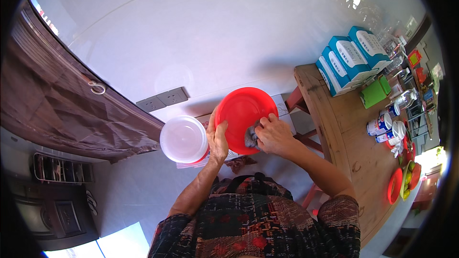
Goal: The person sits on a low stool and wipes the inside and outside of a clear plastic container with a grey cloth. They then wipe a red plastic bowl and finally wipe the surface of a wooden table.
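My left hand [218, 137] grips the left rim of a red plastic basin [244, 109], which is tilted with its inside towards me. In my right hand [272, 134] is a bunched grey cloth [252, 137], pressed against the basin's lower right inner side. Just left of the basin sits a round translucent white plastic container [183, 138], with a red edge showing beneath it. Under both, parts of a printed white box [283, 109] can be seen.
A wooden table [337, 129] on the right bears blue-and-white cartons [346, 57], a green container [373, 93], cans [379, 124] and a fruit bowl [406, 182]. A brown curtain [71, 96] hangs at left. Wall sockets [163, 99] are ahead; a reddish-brown cloth [240, 165] lies low behind the basin.
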{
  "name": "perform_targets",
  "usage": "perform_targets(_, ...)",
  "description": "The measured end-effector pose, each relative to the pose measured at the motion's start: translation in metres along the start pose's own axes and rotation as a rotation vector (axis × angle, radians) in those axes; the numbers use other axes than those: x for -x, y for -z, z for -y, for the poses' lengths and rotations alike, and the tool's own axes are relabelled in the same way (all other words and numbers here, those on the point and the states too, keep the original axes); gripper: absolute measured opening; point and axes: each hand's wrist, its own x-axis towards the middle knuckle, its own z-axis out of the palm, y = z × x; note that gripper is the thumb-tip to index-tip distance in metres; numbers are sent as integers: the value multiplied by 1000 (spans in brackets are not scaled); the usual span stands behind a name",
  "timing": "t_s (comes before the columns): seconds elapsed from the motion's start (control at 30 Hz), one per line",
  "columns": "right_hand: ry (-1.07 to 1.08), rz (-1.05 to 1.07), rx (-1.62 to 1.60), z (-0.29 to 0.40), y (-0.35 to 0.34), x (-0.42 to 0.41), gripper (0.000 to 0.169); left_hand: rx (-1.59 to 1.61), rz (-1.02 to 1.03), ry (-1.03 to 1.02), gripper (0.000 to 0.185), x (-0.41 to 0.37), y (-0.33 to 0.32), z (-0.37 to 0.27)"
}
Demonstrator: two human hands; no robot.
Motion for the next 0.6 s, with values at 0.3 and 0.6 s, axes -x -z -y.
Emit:
perform_targets(0.3, -197, -433, -2, 28, -4, -38, 51, 214, 10, 62, 50, 10, 3, 3)
perform_targets(0.6, 178, -270, -154, 50, -24, -23, 37, 179, 60, -23, 49, 15, 11, -4)
